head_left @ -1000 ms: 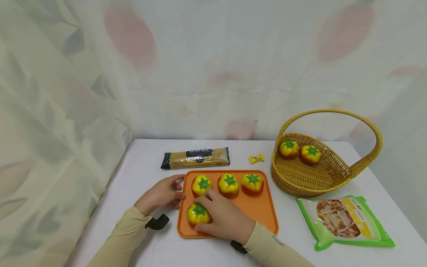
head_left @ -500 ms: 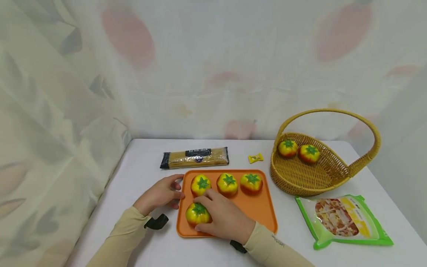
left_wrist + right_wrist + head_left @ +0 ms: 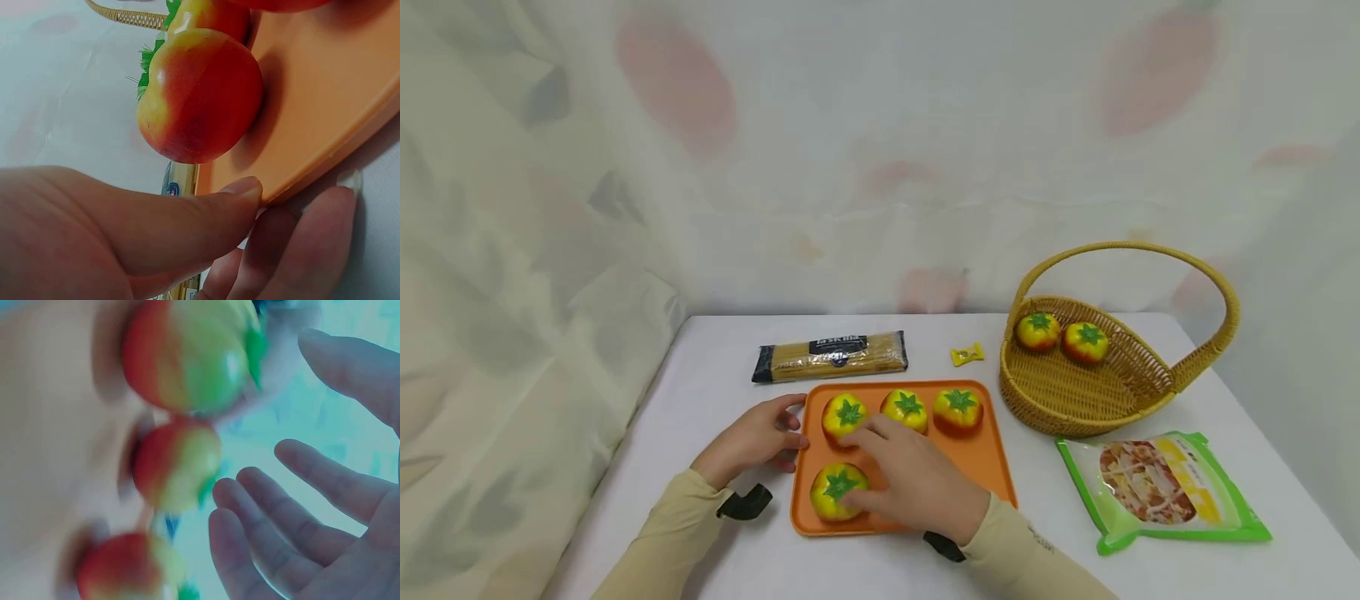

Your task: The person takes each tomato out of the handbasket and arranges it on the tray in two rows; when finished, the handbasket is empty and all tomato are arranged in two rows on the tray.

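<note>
An orange tray (image 3: 973,458) carries yellow-red toy persimmons with green leaf tops. Three persimmons (image 3: 958,411) form its back row, and one front persimmon (image 3: 830,498) sits at the front left. My left hand (image 3: 748,442) holds the tray's left rim. In the left wrist view its thumb (image 3: 231,203) lies on the rim, with the fingers at the outer side. Over the tray, just right of the front persimmon, hovers my right hand (image 3: 917,479). The right wrist view shows its fingers (image 3: 281,515) spread, apart from the nearest persimmon (image 3: 187,359).
A wicker basket (image 3: 1037,417) with a tall handle stands at the back right, two persimmons (image 3: 1085,342) inside. In front of it lies a green-edged food bag (image 3: 1157,492). Behind the tray are a spaghetti pack (image 3: 835,358) and a small yellow wrapped candy (image 3: 967,354).
My right hand has let go of the front persimmon and lifted slightly away to the right. The left hand keeps its place on the tray rim. The head view has shifted slightly.
</note>
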`<action>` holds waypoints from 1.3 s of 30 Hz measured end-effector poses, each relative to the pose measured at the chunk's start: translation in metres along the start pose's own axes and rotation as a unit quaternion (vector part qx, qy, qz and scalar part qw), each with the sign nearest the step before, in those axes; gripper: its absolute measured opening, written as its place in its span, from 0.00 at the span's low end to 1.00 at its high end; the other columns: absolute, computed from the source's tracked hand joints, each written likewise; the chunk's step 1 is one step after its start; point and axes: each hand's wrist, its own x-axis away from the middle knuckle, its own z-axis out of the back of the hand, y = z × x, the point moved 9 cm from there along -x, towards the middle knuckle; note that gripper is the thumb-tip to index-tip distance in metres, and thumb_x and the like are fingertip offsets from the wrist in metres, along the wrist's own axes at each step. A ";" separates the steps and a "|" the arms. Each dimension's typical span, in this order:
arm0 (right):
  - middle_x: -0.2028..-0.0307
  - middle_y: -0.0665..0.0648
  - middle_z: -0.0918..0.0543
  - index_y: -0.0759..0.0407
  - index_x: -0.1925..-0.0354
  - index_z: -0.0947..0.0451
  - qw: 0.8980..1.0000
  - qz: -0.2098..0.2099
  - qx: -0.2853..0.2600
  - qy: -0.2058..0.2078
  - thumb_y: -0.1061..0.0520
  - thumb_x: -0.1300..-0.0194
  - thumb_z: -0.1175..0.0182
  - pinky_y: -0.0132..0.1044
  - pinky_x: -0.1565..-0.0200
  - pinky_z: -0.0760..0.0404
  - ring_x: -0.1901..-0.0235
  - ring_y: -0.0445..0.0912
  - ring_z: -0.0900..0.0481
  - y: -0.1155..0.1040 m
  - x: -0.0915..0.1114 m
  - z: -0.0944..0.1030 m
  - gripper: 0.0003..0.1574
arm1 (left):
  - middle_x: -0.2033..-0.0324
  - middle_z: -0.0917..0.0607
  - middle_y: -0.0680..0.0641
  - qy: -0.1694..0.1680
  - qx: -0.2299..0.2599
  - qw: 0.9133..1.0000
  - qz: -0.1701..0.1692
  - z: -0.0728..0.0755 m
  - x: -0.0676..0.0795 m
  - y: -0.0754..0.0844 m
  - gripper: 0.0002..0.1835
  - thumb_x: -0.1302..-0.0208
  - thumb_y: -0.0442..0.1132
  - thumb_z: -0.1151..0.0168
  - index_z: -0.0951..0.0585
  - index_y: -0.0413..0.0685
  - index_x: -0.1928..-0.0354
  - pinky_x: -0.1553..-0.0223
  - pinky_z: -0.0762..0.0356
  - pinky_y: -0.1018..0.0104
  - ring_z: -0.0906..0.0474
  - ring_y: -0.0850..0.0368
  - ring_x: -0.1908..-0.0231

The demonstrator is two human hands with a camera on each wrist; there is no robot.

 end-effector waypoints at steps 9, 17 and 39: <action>0.39 0.49 0.15 0.47 0.33 0.19 0.996 -0.015 0.038 0.080 0.40 0.31 0.25 0.48 0.37 0.14 0.42 0.45 0.16 0.058 0.029 0.081 0.33 | 0.52 0.23 0.41 0.002 -0.020 1.000 -0.003 0.000 -0.007 -0.004 0.43 0.34 0.31 0.26 0.33 0.47 0.19 0.66 0.07 0.57 0.15 0.52 0.68; 0.43 0.57 0.13 0.56 0.34 0.18 0.987 -0.067 0.067 0.128 0.51 0.33 0.23 0.53 0.41 0.13 0.44 0.53 0.15 0.134 0.059 0.160 0.32 | 0.52 0.23 0.41 0.008 -0.020 1.000 0.014 0.003 -0.006 -0.010 0.44 0.33 0.32 0.25 0.34 0.48 0.18 0.65 0.07 0.58 0.15 0.52 0.66; 0.31 0.77 0.24 0.69 0.27 0.27 0.964 -0.246 0.066 0.079 0.58 0.27 0.32 0.74 0.31 0.27 0.30 0.75 0.28 0.275 0.072 0.208 0.35 | 0.53 0.23 0.41 0.008 0.000 1.000 0.014 -0.003 -0.007 -0.006 0.43 0.34 0.30 0.26 0.33 0.48 0.19 0.65 0.07 0.57 0.16 0.52 0.65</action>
